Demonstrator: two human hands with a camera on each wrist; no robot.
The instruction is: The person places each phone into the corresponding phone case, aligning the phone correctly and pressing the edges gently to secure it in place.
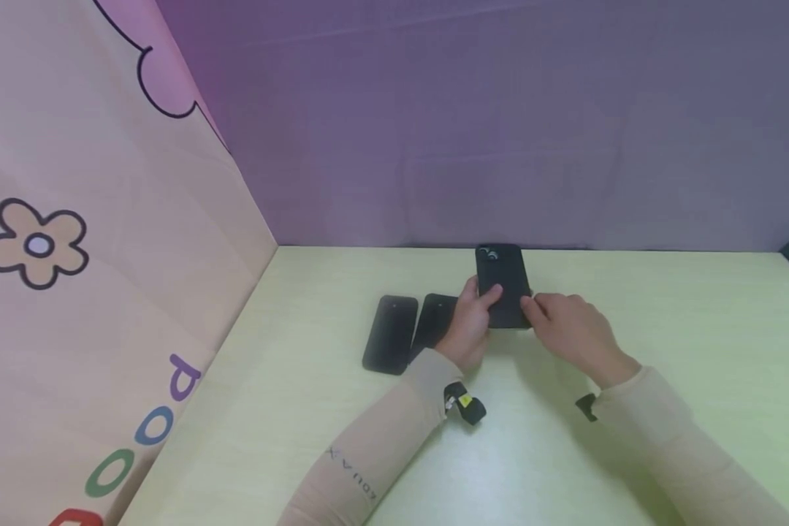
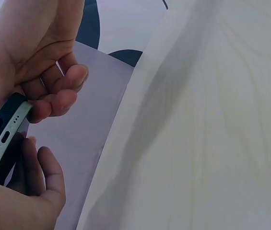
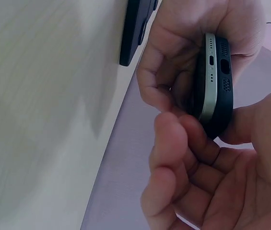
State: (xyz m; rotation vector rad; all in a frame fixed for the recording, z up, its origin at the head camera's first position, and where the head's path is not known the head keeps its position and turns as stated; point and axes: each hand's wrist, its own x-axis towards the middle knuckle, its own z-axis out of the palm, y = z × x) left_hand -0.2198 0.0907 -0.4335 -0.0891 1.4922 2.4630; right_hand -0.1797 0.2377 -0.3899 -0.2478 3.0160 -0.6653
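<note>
A phone with a black back cover [image 1: 505, 270] is held up over the table, its camera lenses at the top left. My left hand [image 1: 468, 321] grips it from the left, thumb across the back and fingers beneath. My right hand [image 1: 575, 330] pinches its lower right corner between thumb and curled fingers. In the right wrist view, the phone's pale metal edge [image 3: 211, 79], with port and speaker holes, lies alongside the black case [image 3: 225, 91]. The left wrist view shows the same pale edge [image 2: 5, 136] between both hands.
Two dark phone-shaped slabs lie side by side on the table: the left slab [image 1: 390, 334], and the right slab [image 1: 432, 321] partly hidden by my left hand. A purple backdrop [image 1: 434, 131] stands behind the table [image 1: 289, 424], and a printed panel [image 1: 105, 314] at the left.
</note>
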